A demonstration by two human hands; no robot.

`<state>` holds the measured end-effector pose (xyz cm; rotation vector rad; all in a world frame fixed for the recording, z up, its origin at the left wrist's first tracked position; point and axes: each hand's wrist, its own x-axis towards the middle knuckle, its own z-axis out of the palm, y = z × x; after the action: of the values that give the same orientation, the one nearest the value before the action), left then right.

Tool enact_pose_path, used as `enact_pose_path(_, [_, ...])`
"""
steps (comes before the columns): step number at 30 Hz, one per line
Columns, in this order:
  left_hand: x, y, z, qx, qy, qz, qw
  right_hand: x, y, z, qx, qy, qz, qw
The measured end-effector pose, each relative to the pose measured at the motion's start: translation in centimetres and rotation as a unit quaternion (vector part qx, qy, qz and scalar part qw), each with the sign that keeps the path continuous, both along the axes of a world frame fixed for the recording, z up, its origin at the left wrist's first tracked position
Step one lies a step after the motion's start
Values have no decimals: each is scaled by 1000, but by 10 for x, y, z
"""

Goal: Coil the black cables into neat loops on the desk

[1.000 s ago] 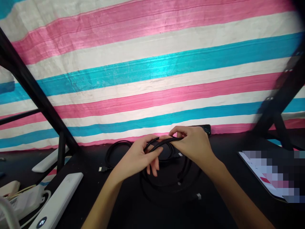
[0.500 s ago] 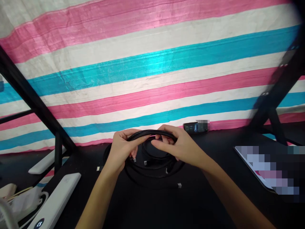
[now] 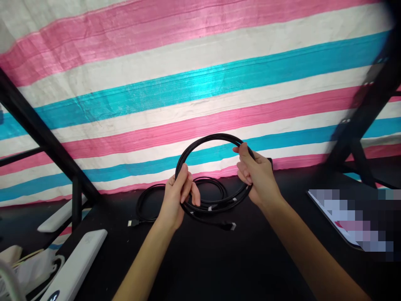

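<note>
A coiled black cable (image 3: 216, 136) is held up in a loop between my hands. My left hand (image 3: 178, 193) grips the loop's left side, thumb pressed on it and some fingers loosely curled. On the opposite side my right hand (image 3: 258, 173) closes around the coil. One cable end with a light, metallic-looking plug (image 3: 231, 226) hangs below the loop. Other black cable loops (image 3: 142, 200) lie behind on the table, and a plug (image 3: 133, 223) with a pale tip rests left of my left hand. Several small pale plug tips show near the bottom of the loop.
The black table (image 3: 216, 267) meets a striped plastic sheet (image 3: 200, 83) at the back. White bar-shaped objects (image 3: 79, 261) and white cabling (image 3: 34, 269) are at the left. A partly blurred flat item (image 3: 332, 219) lies right. Black frame legs (image 3: 40, 125) rise at both sides.
The coil has been raised and turned up from a flat bunch into a wide upright loop. My hands have moved apart and to the right, uncovering cable loops on the table.
</note>
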<state>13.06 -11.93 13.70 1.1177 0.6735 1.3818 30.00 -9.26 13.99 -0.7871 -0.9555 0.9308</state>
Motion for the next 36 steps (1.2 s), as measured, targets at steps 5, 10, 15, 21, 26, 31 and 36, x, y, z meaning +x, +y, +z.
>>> enact_pose_path(5, [1, -3, 0, 19, -35, 43, 998, -9, -1, -2, 6, 15, 27, 999])
enact_pose_path(10, [-12, -1, 6, 29, -27, 92, 995, -9, -3, 2, 27, -35, 63, 997])
enact_pose_path(15, [-22, 2, 9, 25, 45, 80, 995, -8, -11, 9, 67, -100, 73, 990])
enact_pose_path(21, [-24, -2, 11, 47, 108, 78, 990, -6, -21, 16, 56, -133, 108, 984])
enact_pose_path(26, [-19, -7, 11, 115, 220, 78, 966, -3, -23, 18, 35, -200, 96, 974])
enact_pose_path(31, [-17, -4, 5, 162, 303, 103, 934, -6, -25, 15, 63, -341, 49, 937])
enact_pose_path(36, [-13, 0, -4, 148, 269, 111, 945, -8, -25, 15, 59, -354, 55, 932])
